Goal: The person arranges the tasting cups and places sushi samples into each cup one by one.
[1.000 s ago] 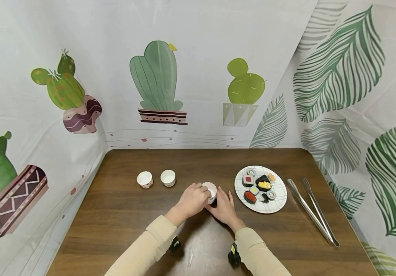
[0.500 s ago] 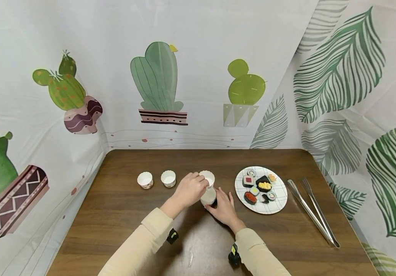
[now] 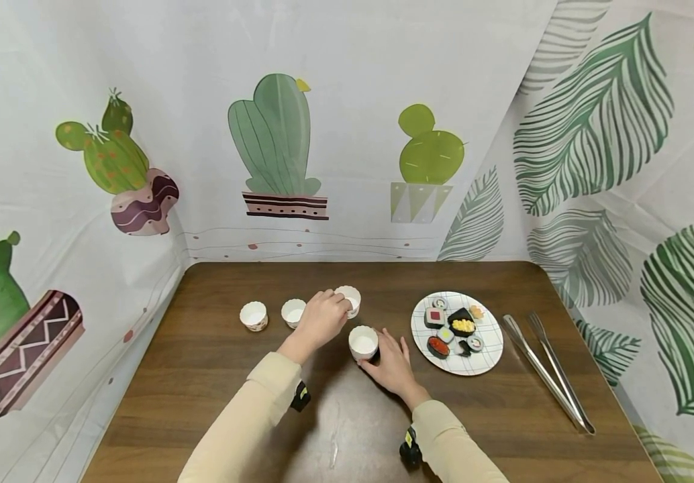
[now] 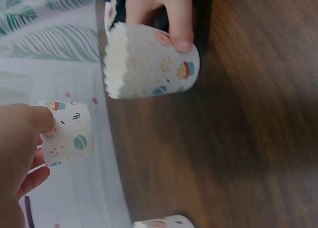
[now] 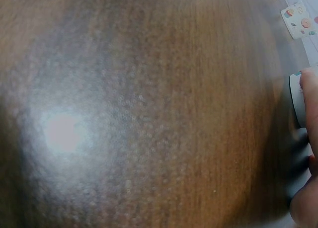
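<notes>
My left hand (image 3: pixel 321 320) pinches a white paper baking cup (image 3: pixel 350 303) by its near wall, up over the back half of the table. In the left wrist view, thumb and fingers of that hand (image 4: pixel 20 143) grip the printed cup (image 4: pixel 72 134). My right hand (image 3: pixel 392 365) holds a second baking cup (image 3: pixel 363 341) on the table, thumb and fingers around its side and its scalloped mouth facing up. The left wrist view shows this cup (image 4: pixel 149 64) with pastry prints. At the right wrist view's edge, only part of the cup (image 5: pixel 297 101) and hand (image 5: pixel 309 198) shows.
Two more baking cups stand at the back left: one (image 3: pixel 254 315) farther out, the other (image 3: pixel 292 312) partly behind my left hand. A round plate (image 3: pixel 486 359) of several sushi pieces lies right of my right hand. Metal tongs (image 3: pixel 549 372) lie at the far right.
My left hand has lifted one baking cup out of the other and carried it back and to the left. My right hand stays on the lower cup.
</notes>
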A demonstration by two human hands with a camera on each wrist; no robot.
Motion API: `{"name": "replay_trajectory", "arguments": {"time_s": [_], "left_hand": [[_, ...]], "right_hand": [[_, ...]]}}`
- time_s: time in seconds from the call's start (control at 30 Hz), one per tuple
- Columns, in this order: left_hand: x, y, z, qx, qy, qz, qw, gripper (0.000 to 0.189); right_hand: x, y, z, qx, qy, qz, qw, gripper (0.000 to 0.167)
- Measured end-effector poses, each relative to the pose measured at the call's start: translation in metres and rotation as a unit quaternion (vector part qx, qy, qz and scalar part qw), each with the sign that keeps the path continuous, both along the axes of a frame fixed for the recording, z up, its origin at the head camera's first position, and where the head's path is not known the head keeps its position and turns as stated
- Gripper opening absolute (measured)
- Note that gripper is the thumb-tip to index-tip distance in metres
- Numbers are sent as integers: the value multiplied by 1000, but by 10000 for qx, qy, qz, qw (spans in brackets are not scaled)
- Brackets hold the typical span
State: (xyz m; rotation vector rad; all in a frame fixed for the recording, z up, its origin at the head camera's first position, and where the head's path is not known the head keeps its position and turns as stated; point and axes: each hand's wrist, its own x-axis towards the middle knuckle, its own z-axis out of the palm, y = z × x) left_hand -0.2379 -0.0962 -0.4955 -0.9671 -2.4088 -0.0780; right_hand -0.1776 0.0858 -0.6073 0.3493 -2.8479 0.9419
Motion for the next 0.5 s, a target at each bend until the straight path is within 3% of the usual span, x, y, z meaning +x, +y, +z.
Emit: {"name": "replay_trajectory", "arguments": {"time_s": [0.23,0.5], "left_hand": [[-10,-2,-18,-59,24,236,9997,6],[-13,-2,-33,-170,-263,516,9982,6]], "right_hand": [[1,0,2,-13,57,-18,10000,74],[1,0,2,22,50,-4,10000,75]]}}
